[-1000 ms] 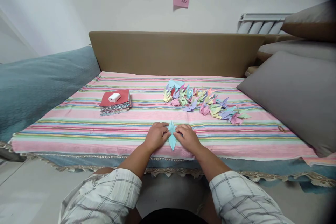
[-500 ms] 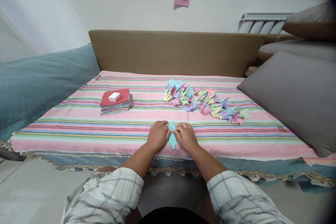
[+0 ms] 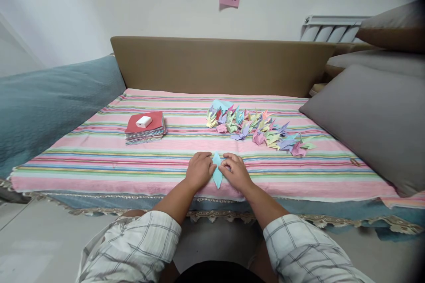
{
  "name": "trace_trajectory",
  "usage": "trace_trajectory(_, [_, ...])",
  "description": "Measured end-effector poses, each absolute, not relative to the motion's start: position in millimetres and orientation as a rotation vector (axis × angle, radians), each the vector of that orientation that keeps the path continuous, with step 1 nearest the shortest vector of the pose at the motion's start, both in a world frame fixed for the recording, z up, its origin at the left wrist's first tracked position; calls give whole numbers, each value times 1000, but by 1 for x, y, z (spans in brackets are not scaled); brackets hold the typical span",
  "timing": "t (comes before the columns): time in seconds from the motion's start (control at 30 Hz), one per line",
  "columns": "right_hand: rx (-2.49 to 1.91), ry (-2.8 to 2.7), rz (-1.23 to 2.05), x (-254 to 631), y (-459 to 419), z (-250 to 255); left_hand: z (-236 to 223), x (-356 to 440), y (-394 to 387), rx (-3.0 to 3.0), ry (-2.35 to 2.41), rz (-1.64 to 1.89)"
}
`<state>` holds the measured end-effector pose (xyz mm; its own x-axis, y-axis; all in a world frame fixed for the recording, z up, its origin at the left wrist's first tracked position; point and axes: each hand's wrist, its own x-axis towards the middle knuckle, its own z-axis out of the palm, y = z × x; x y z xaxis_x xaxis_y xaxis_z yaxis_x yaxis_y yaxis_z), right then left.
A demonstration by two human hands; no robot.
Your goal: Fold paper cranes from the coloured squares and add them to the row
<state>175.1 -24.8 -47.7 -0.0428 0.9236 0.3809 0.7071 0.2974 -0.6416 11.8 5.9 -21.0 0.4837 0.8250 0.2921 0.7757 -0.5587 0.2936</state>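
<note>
Blue folded paper [image 3: 217, 177] lies on the striped cloth [image 3: 308, 172] between your left hand [image 3: 199, 171] and right hand [image 3: 236, 171], both half-curled, thumbs at its edges; pinch unclear. Risk: cloth may give under pressure, skewing your crease or bending the tips.

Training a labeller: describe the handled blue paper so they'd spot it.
On the striped cloth, look near the front edge. Between the left hand and right hand is the blue paper, a slim pointed diamond, unlike the winged paper cranes beyond.
</note>
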Motion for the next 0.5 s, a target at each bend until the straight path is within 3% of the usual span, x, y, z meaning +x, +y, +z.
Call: trace_trajectory(0.5, [-1658, -1698, 262, 164, -22, -53, -23, 12, 6, 2527, 1486, 646])
